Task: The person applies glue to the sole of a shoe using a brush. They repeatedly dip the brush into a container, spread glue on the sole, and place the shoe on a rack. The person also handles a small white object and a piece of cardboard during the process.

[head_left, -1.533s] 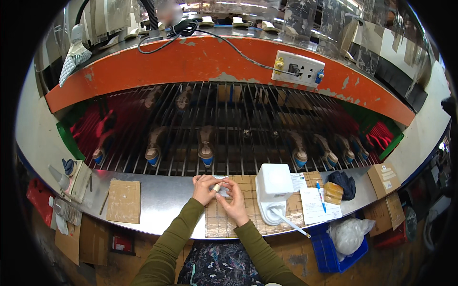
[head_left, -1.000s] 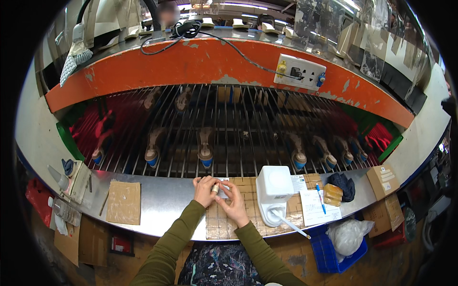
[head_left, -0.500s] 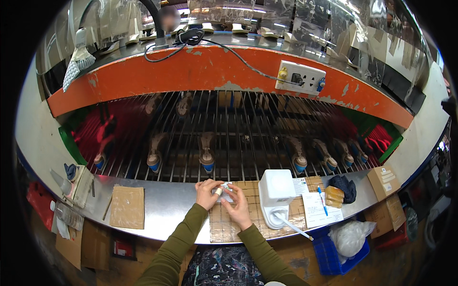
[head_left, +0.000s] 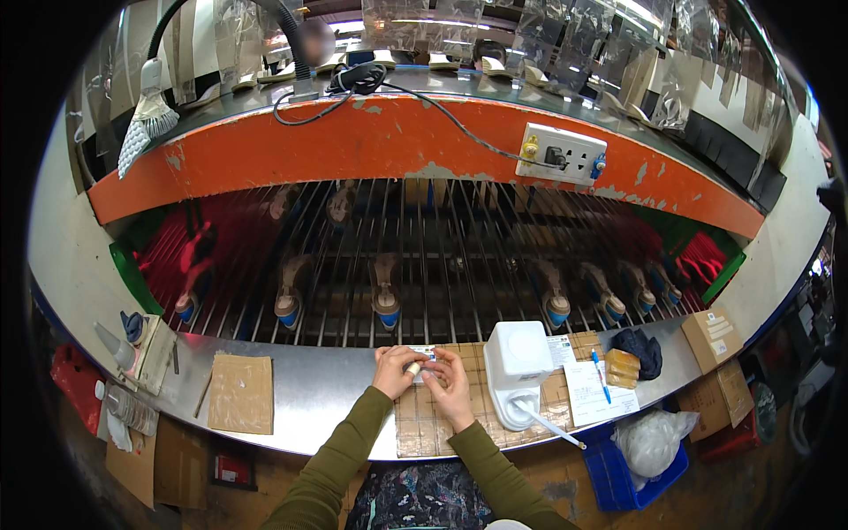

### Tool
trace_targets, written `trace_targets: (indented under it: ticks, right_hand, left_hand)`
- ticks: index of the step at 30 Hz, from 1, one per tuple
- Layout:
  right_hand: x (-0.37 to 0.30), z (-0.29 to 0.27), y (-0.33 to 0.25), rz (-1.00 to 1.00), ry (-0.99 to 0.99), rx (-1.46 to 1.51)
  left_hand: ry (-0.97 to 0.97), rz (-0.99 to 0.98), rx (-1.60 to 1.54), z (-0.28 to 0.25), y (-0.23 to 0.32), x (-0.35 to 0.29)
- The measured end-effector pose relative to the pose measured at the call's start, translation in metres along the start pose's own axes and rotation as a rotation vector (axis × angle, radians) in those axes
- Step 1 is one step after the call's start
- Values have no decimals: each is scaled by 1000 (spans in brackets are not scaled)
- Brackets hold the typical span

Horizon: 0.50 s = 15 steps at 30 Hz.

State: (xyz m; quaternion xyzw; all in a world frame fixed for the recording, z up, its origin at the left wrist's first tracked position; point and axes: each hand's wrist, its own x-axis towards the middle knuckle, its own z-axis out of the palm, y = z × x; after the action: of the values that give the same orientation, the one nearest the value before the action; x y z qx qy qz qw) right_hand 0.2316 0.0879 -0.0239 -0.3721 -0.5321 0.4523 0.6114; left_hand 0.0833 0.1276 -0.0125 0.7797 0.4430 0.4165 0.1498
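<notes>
My left hand (head_left: 397, 372) and my right hand (head_left: 450, 386) meet over a cardboard mat (head_left: 422, 435) at the bench's front. The fingers of both are bent inward, thumbs and fingertips close together in a pinch. Whatever they hold is too small and covered to make out. A pale wrap circles one finger of my left hand. Just beyond the fingertips lies a small printed card (head_left: 426, 351), partly hidden by them. To the right of my right hand stands a white plastic dispenser (head_left: 521, 358) with a thin white-handled stick slanting from its base.
Past the bench, metal rods (head_left: 424, 309) carry several shoes (head_left: 385, 291) under an orange beam (head_left: 353, 146) with a socket panel (head_left: 562, 153). Right: paper sheet (head_left: 587, 402), blue pen (head_left: 601, 378), amber block (head_left: 622, 368), dark cloth (head_left: 638, 352), carton (head_left: 711, 340). Left: cardboard piece (head_left: 240, 395).
The whole view has shifted slightly, with the bench and beam sitting a little lower. Both hands stay together over the mat, with only small finger movement.
</notes>
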Motion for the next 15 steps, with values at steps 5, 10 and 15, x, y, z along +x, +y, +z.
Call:
trace_targets:
  ticks: [5, 10, 15]
  right_hand:
    - [0, 0, -2, 14, -24, 51]
    - [0, 3, -8, 30, -16, 110]
    - [0, 1, -8, 25, 47, 118]
  left_hand:
    - [52, -27, 8, 0, -1, 2]
    - [95, -62, 92, -1, -1, 1]
    - [375, -283, 62, -18, -5, 4]
